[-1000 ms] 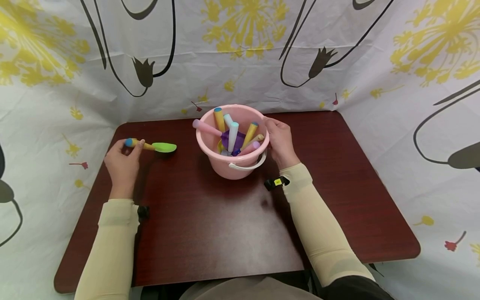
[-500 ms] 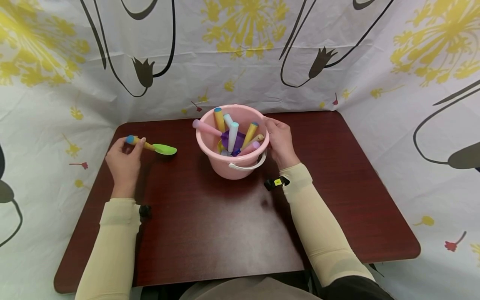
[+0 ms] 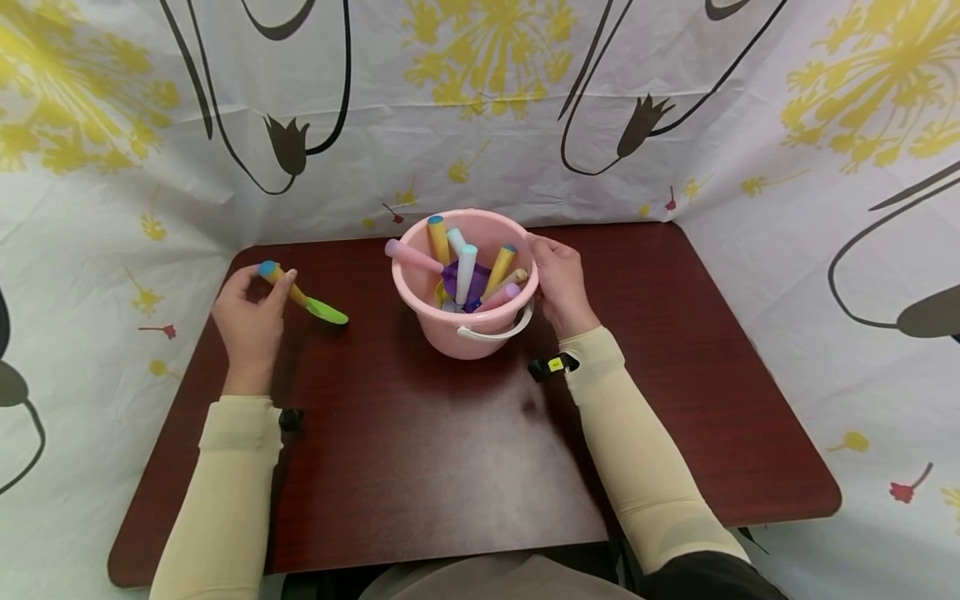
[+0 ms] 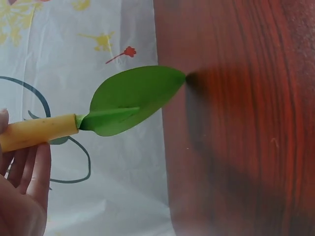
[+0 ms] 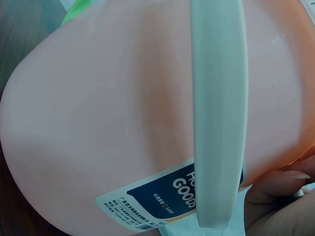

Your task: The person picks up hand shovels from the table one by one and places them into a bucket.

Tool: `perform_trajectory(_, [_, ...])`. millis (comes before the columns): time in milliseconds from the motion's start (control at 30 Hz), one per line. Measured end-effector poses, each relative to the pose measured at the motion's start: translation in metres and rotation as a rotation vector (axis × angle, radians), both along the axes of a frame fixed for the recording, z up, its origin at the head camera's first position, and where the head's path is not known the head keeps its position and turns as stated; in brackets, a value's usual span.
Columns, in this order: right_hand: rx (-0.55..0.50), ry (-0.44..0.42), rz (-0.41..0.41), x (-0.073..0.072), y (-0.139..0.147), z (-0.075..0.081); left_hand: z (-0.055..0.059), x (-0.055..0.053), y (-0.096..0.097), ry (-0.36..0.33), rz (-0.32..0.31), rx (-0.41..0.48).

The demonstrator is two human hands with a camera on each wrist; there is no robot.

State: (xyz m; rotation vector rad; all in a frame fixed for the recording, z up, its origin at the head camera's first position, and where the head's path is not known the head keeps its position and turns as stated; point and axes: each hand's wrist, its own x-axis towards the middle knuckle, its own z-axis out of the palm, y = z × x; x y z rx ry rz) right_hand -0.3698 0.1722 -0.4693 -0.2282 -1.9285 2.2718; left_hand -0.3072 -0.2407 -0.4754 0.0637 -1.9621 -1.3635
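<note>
On the left, my left hand (image 3: 251,321) pinches a small garden trowel (image 3: 325,312) by its yellow, blue-ended handle. The green blade points right and down toward the table. In the left wrist view the trowel's blade (image 4: 130,98) has its tip meeting its own shadow, seemingly touching the wood. My right hand (image 3: 558,279) grips the right rim of a pink bucket (image 3: 457,333), with the thumb at the edge. Several tools stand in the bucket, with yellow, pale blue and pink handles and a purple shovel blade (image 3: 477,279) among them. Their lower ends are hidden.
The dark red-brown table (image 3: 442,467) carries the bucket near its back edge. A white bucket handle (image 3: 498,332) hangs at the front of the bucket. Patterned white cloth (image 3: 480,158) encloses the back and sides. A printed label (image 5: 157,196) shows on the bucket's side.
The trowel has tilted: its handle end has risen slightly and moved right, while the blade tip has dropped. The left hand has shifted a little right; the right hand and bucket stay still.
</note>
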Motion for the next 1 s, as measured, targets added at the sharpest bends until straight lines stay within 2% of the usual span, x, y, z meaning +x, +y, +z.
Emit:
perform_trajectory(333, [-0.010, -0.007, 0.006, 0.000, 0.000, -0.001, 0.019, 0.009, 0.010, 0.093, -0.056, -0.047])
perform_trajectory(600, [-0.022, -0.002, 0.001, -0.001, 0.000, -0.001, 0.043, 0.020, 0.023, 0.100, -0.078, -0.078])
perform_trajectory(767, [-0.022, -0.002, 0.002, -0.002, 0.000, -0.002, 0.058, 0.026, 0.031, 0.150, -0.122, -0.059])
perform_trajectory(1000, [-0.035, -0.002, 0.001, -0.001, 0.000, -0.001, 0.079, 0.033, 0.042, 0.216, -0.191, -0.077])
